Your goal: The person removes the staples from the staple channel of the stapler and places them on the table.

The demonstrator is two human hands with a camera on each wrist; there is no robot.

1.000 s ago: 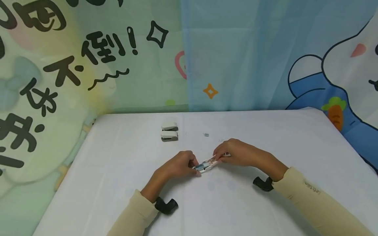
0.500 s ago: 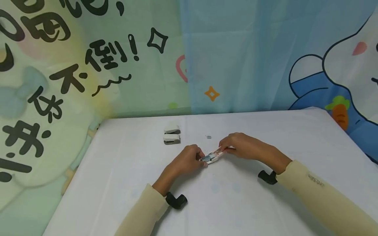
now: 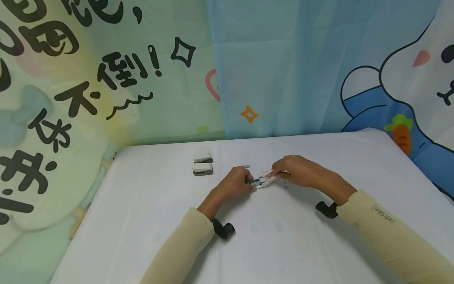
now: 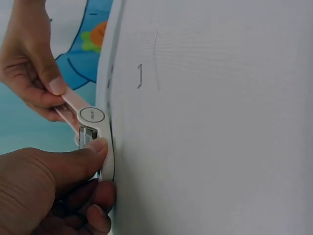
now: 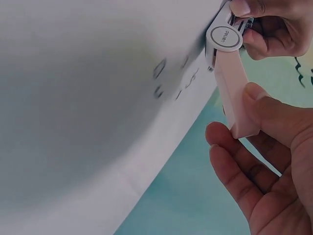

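A small pink-and-white stapler (image 3: 264,180) is held between both hands, its arms swung apart. My left hand (image 3: 238,183) pinches the white end with thumb and fingers, beside the metal staple channel (image 4: 87,136). My right hand (image 3: 297,170) grips the pink handle (image 5: 237,93) between thumb and fingers. A round badge (image 4: 92,115) marks the stapler's hinge. A single loose staple (image 4: 140,76) lies on the white cloth in the left wrist view. Several loose staples (image 5: 159,68) show near the stapler in the right wrist view.
Two small off-white staplers, one (image 3: 202,169) in front of the other (image 3: 203,157), sit at the back left. A small grey piece (image 3: 246,166) lies beyond my left hand. The white-covered table (image 3: 266,244) ends at a printed curtain (image 3: 276,71).
Both hands have moved away from me and to the right with the stapler between them. Small staples now show on the cloth below the right hand. The head view has shifted slightly.
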